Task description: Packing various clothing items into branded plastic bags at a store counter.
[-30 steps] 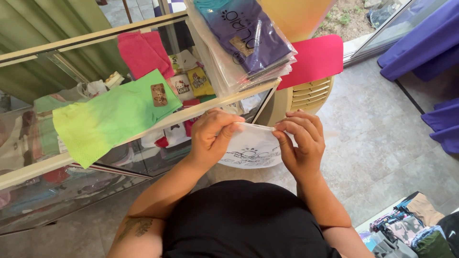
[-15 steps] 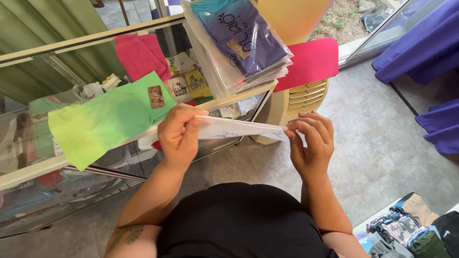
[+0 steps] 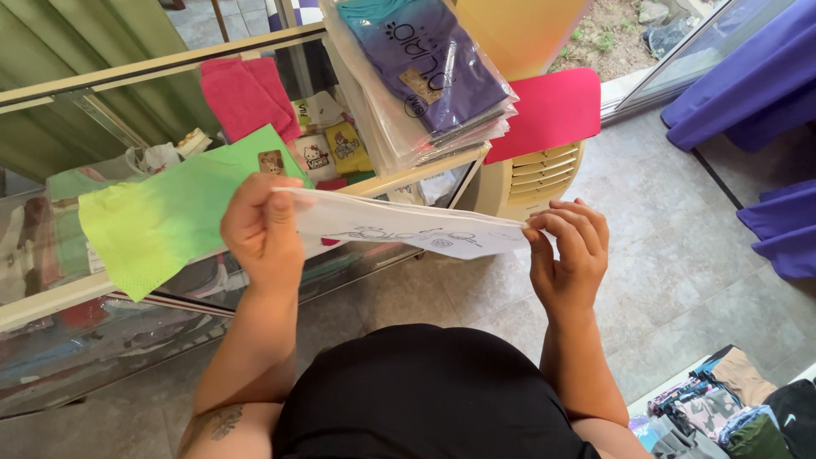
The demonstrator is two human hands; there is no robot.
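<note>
The hands have moved apart since the earlier frames, and the white cloth (image 3: 399,228) that sat bunched between them is now pulled out long and flat; the left hand (image 3: 262,231) has gone up and out to the side, and the right hand (image 3: 568,253) has stayed nearer the middle.

The left hand is closed in a fist on one end of the white cloth; the right hand pinches the other end with its fingertips (image 3: 537,240); the cloth hangs in the air between them, in front of the glass worktop (image 3: 51,299) and above the tiled floor (image 3: 680,280).

What could go wrong: the right hand holds only a thin edge, so a hard tug could make the cloth slip out and drop to the floor; I think a strong pull could also stretch the soft cloth out of shape.

The white cloth looks thin and soft, with small dark drawings on it; the green cloth (image 3: 170,212) on the worktop looks like a mesh with tiny holes; the pink cloth (image 3: 246,93) looks fuzzy like a towel; the stack of bagged clothes (image 3: 425,76) is in shiny, see-through plastic; the worktop is smooth glass with pale edges.
</note>
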